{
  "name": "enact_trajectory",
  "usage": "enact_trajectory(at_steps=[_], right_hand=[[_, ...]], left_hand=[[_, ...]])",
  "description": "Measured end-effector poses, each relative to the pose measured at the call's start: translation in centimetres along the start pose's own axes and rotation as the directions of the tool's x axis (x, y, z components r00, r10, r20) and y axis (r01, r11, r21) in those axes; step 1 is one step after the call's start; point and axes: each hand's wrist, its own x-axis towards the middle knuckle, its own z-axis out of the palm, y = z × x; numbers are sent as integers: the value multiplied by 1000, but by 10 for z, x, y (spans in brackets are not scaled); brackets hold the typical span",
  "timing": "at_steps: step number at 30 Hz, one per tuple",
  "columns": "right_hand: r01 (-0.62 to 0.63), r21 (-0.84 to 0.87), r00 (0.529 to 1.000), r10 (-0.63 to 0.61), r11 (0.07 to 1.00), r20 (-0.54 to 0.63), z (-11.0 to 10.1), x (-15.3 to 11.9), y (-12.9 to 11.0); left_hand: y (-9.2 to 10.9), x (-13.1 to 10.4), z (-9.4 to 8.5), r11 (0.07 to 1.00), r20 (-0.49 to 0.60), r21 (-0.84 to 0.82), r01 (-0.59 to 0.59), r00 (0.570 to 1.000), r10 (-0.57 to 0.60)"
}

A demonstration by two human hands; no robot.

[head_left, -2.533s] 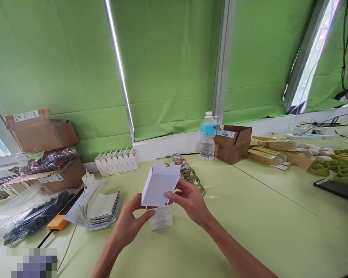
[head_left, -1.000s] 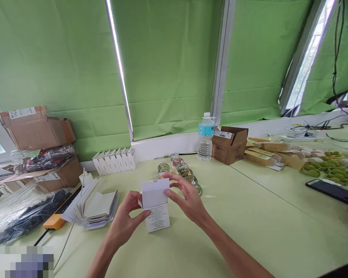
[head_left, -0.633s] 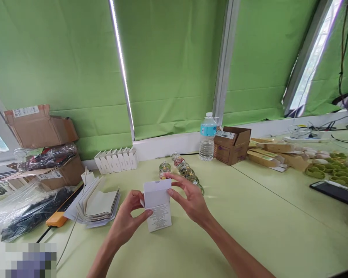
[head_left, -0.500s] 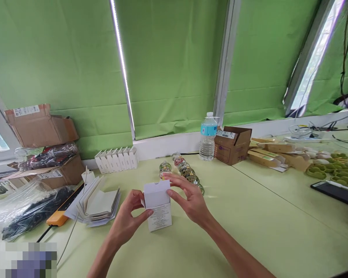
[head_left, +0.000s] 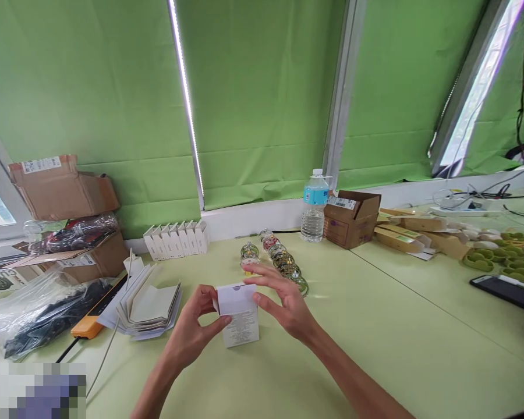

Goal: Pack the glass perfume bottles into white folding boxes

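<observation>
A small white carton box with fine print stands upright on the table, its top flap tilted over the printed front. My left hand grips the box by its left side, thumb on the front and fingers behind. At the upper right corner, my right hand has its thumb against the flap's edge and its forefinger at the top; the other fingers stretch out beyond. What is inside the box is hidden. Just behind it lie round shiny packets and a longer overlapping row of similar round items.
Several white boxes stand in a row at the back. Folded white cartons and an orange-ended power strip lie left. A water bottle, brown carton and phone are right.
The top flap has tipped down and toward me, so its front looks shorter. My right hand has lowered slightly with it, while the left hand keeps its grip.
</observation>
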Motion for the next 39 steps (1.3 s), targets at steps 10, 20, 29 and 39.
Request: enact_trajectory(at_steps=[10,20,29,39], right_hand=[[57,-111,998,-57,992,2,8,-1,2],[142,-223,990,-139,964,30,10,-3,7],[167,-273,984,-141,947,111,12,-5,10],[100,-198,983,-127,975,-133,6,-3,3]], left_hand=[[1,-1,0,1000,-8,-13,6,1000,-6],[-5,-2,1,1000,-11,5,3,1000,-3],[-4,-1,2,1000,-37,20,7,999,-7],[-13,-2,4,991,1,44,130,992,-130]])
